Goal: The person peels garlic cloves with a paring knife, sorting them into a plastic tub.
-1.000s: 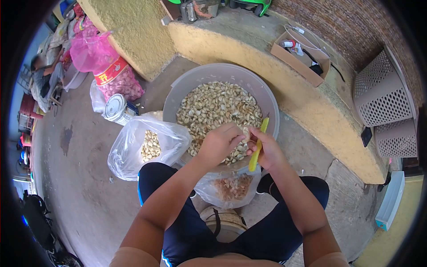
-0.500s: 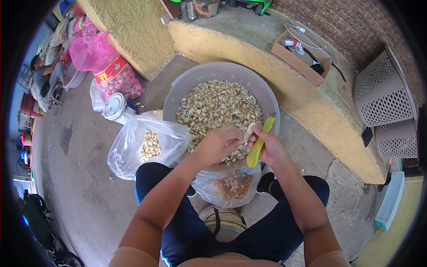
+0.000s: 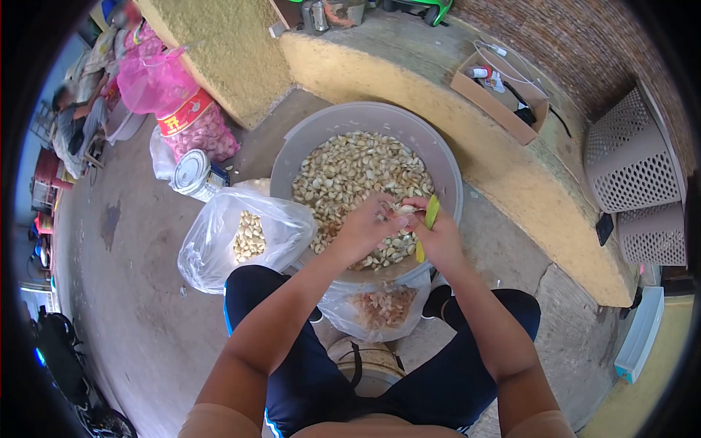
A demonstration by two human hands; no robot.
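Observation:
My left hand (image 3: 365,228) is closed, its fingertips pinching a garlic clove (image 3: 404,210) above the tub. Beside it, my right hand (image 3: 440,239) is wrapped round a slim yellow-green utility knife (image 3: 432,210), and its thumb and fingertips meet the same clove. The blade cannot be made out. Below both hands, a wide grey tub (image 3: 292,146) holds many unpeeled garlic cloves (image 3: 358,164). Left of the tub, a clear plastic bag (image 3: 201,252) contains peeled cloves (image 3: 249,237). Another clear bag (image 3: 339,310) with papery garlic skins (image 3: 385,305) lies between my feet.
A lidded can (image 3: 193,174) and a pink mesh sack of garlic (image 3: 201,135) stand at left. A yellow ledge (image 3: 511,186) curves behind the tub, bearing a cardboard box (image 3: 493,109). Perforated grey baskets (image 3: 635,168) are at right. Another person (image 3: 73,117) sits far left.
Both hands have shifted slightly up and closer together around the clove. The knife has turned in my right hand, so less of its handle shows. The view has moved slightly.

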